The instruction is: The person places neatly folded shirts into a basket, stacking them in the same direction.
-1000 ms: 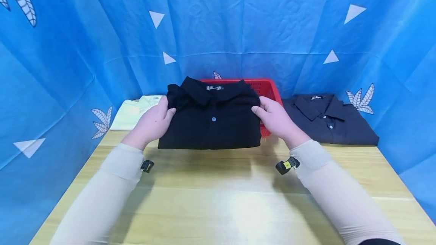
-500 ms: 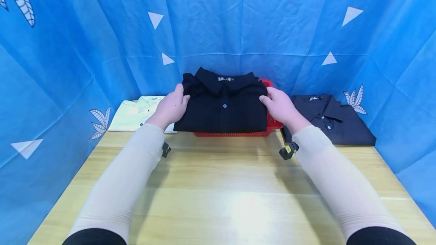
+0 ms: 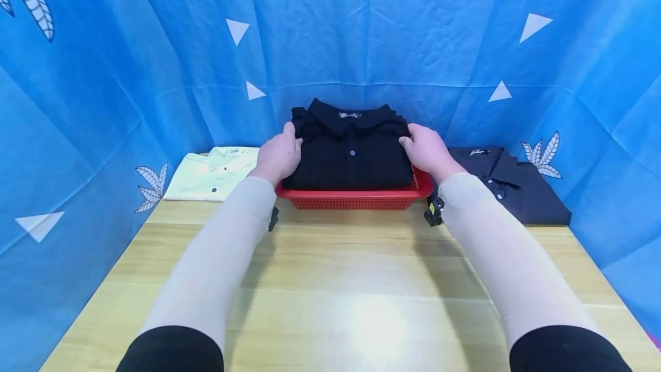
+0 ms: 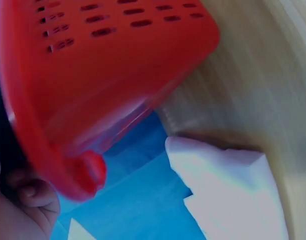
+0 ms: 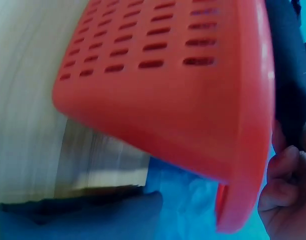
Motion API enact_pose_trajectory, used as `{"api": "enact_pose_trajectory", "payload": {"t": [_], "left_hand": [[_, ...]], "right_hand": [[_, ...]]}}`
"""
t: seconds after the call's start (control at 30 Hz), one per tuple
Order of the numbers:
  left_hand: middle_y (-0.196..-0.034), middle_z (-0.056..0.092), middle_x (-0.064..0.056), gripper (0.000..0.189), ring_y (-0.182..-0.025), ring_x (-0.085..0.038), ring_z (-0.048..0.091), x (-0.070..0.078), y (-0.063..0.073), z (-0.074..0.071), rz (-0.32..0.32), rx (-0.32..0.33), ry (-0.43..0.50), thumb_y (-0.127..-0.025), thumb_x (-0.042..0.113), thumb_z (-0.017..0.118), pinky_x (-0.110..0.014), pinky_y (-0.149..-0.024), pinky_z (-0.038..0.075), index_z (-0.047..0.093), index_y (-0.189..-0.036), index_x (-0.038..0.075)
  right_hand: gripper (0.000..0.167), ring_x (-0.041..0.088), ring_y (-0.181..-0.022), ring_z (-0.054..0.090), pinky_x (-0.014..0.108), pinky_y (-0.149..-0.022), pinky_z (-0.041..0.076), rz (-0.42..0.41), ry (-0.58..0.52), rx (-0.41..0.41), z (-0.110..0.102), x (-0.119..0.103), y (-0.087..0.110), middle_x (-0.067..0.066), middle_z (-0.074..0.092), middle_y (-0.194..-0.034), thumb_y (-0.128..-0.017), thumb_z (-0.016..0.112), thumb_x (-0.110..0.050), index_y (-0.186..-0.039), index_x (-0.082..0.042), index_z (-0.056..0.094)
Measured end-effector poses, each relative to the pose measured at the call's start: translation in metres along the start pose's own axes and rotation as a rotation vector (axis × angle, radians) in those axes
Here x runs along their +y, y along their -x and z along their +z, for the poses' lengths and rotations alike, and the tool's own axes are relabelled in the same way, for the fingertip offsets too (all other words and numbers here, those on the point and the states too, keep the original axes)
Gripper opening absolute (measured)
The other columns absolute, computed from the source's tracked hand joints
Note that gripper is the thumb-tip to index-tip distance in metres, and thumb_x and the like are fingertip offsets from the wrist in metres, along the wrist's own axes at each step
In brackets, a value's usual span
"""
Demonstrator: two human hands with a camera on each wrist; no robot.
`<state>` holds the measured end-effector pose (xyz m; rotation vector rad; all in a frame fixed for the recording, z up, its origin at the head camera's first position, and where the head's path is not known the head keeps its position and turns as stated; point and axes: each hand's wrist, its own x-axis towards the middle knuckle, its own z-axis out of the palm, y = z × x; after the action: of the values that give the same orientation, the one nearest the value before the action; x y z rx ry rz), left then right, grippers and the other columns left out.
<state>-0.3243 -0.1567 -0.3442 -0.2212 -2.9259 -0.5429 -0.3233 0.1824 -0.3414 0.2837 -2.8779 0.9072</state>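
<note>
A folded black shirt (image 3: pixel 351 157) with a collar and a button lies over the red plastic basket (image 3: pixel 356 194), its front edge just inside the front rim. My left hand (image 3: pixel 280 154) grips the shirt's left side, thumb on top. On the opposite side my right hand (image 3: pixel 427 148) pinches the right edge in the same way. In the left wrist view, curled fingers (image 4: pixel 35 195) show beside the basket rim, next to dark cloth. The right wrist view has the right hand's fingers (image 5: pixel 285 175) bent against the black fabric at the rim.
A folded pale yellow-green shirt (image 3: pixel 198 177) lies on the wooden table (image 3: pixel 330 280) left of the basket. To the right is a folded dark shirt (image 3: pixel 532 194), partly behind the right forearm. Blue curtain (image 3: pixel 413 27) closes off the back and both sides.
Both hands have carried the black shirt away from me and slightly right, from in front of the basket to over it. The basket's front rim now shows.
</note>
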Motion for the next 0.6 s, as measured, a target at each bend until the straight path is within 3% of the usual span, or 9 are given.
{"api": "enact_pose_trajectory", "payload": {"t": [0.17,0.27,0.47,0.6], "left_hand": [[-0.082,0.058,-0.012,0.028,-0.083,-0.034,0.063,0.0,-0.003,0.016,-0.017,-0.007,-0.05,-0.107,0.033,0.047,-0.048,-0.075,0.053,0.045,-0.117,0.007],[-0.085,0.061,-0.013,0.027,-0.086,-0.035,0.065,-0.005,-0.002,0.026,-0.007,-0.007,-0.091,-0.106,0.032,0.052,-0.049,-0.078,0.054,0.05,-0.116,0.007],[-0.091,0.066,-0.015,0.026,-0.085,-0.036,0.067,-0.009,0.001,0.034,0.023,0.025,-0.169,-0.104,0.031,0.057,-0.051,-0.078,0.055,0.056,-0.112,0.007],[-0.091,0.067,-0.013,0.024,-0.081,-0.033,0.065,-0.006,0.003,0.035,0.04,0.005,-0.204,-0.102,0.031,0.061,-0.049,-0.077,0.056,0.059,-0.11,0.008]], "right_hand": [[0.033,0.042,-0.114,0.056,0.057,-0.103,0.043,0.021,0.096,-0.034,0.008,0.01,-0.002,0.026,0.06,-0.125,-0.107,0.051,-0.02,-0.131,0.002,0.054],[0.037,0.043,-0.118,0.056,0.059,-0.104,0.042,0.019,0.162,-0.032,0.015,0.016,-0.002,0.027,0.058,-0.132,-0.106,0.053,-0.021,-0.135,0.001,0.053],[0.029,0.043,-0.109,0.06,0.06,-0.094,0.046,0.03,0.242,-0.005,0.024,0.013,0.0,0.024,0.063,-0.123,-0.104,0.056,-0.024,-0.123,-0.003,0.059],[0.035,0.044,-0.115,0.059,0.062,-0.093,0.046,0.035,0.308,-0.002,0.025,0.013,0.003,0.023,0.062,-0.131,-0.103,0.057,-0.026,-0.132,-0.006,0.059]]}}
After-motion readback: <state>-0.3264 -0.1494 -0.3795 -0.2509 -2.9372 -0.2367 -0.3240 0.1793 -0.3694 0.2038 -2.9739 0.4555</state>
